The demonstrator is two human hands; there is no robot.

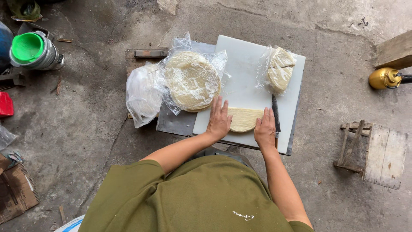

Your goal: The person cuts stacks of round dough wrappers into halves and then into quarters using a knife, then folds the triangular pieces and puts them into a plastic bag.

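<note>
A white cutting board (244,68) lies on a low stand. On its near edge sits a pale yellow half-round stack of thin wrappers (242,119). My left hand (219,120) lies flat, fingers spread, on the stack's left end. My right hand (265,128) rests flat on its right end. A dark-bladed knife (275,112) lies on the board just right of my right hand, not held. A round stack of wrappers in clear plastic (192,80) sits to the left, and a smaller bagged portion (280,69) sits at the board's far right.
A white plastic bag (143,94) lies left of the board. A metal can with a green lid (33,50) stands far left, a small wooden stool (373,152) at right, a brass vessel (384,78) beyond it, and cardboard (15,191) at lower left. The floor is rough concrete.
</note>
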